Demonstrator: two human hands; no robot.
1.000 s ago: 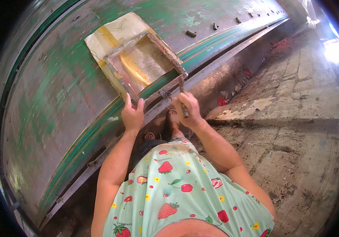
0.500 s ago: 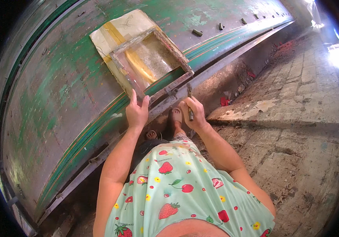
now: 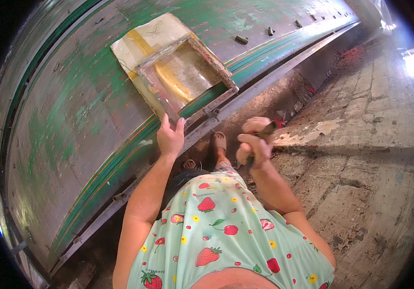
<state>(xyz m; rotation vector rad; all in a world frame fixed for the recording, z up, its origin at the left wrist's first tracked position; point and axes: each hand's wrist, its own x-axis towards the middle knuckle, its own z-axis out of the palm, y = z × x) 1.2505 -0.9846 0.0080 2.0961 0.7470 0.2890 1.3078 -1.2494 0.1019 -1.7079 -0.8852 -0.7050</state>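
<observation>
A wooden screen-printing frame (image 3: 216, 70) with a translucent mesh and yellow-brown tape lies tilted along the table's near edge. My left hand (image 3: 171, 137) grips its nearest corner, fingers on one side and thumb on the other. Off the table's edge, to the right, my right hand (image 3: 257, 147) is closed around a short dark metal tool (image 3: 268, 128). Motion blur hides the tool's exact kind. A small metal fitting (image 3: 213, 113) sits on the rail by the frame's near side.
The long table (image 3: 86, 120) has worn green paint on grey. A pale taped board (image 3: 156, 31) lies under the frame's far side. Several small metal stops (image 3: 241, 40) line the table. A metal rail (image 3: 284, 67) edges it. Rough brick flooring (image 3: 351, 192) lies right.
My right hand has swung right, away from the table's edge, and turned the tool. My left hand stays on the frame's corner. The view has shifted slightly.
</observation>
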